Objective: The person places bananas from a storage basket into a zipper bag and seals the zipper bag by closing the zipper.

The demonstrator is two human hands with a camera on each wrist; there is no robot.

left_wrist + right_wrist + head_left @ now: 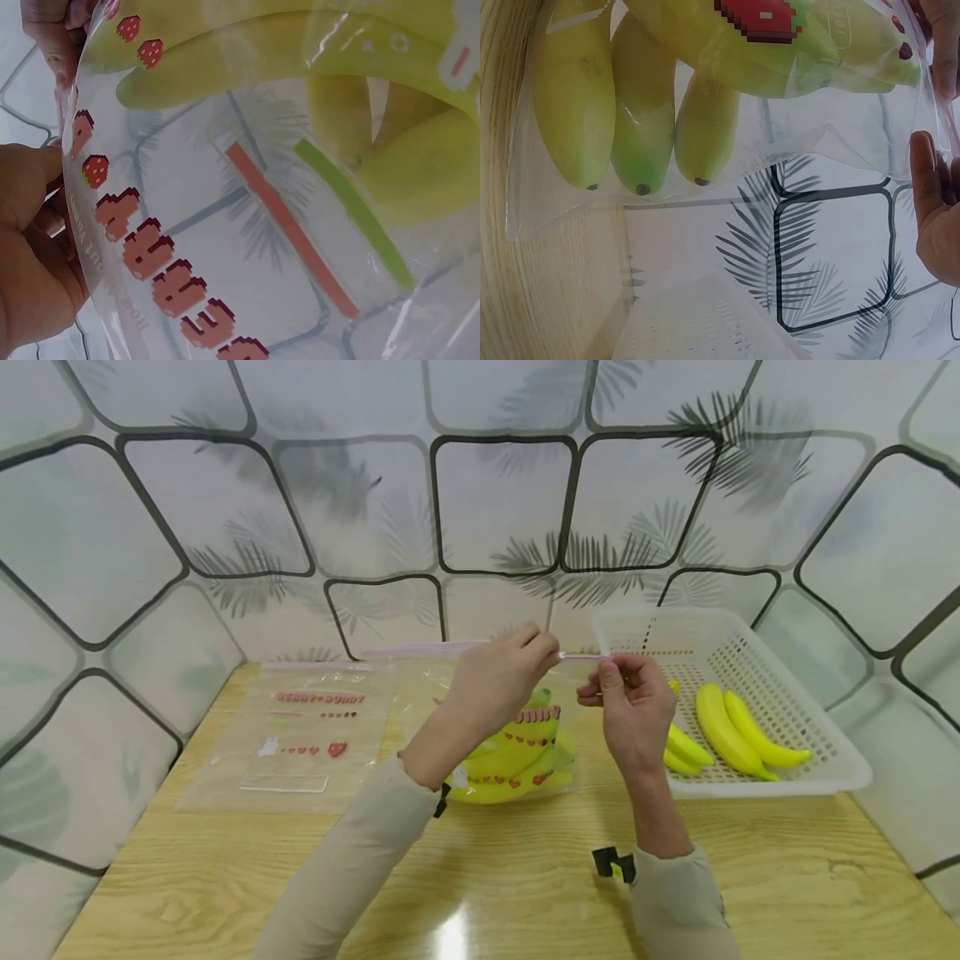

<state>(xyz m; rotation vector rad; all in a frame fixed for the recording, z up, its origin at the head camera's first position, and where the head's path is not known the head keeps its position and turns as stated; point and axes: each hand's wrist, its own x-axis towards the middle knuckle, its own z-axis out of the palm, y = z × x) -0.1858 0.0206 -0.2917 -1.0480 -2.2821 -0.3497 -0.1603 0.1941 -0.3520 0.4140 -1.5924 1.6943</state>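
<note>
Bag (pixel 420 702) of bananas (pixel 517 762), "BERRY" lettering (pixel 177 279), fingers (pixel 540 647) pinching pink seal (pixel 581 657)

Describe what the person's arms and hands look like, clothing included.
Long, plain, pale beige sleeves cover both forearms, left and right. The left hand and right hand are ungloved. A small black piece shows by each wrist, left and right.
</note>
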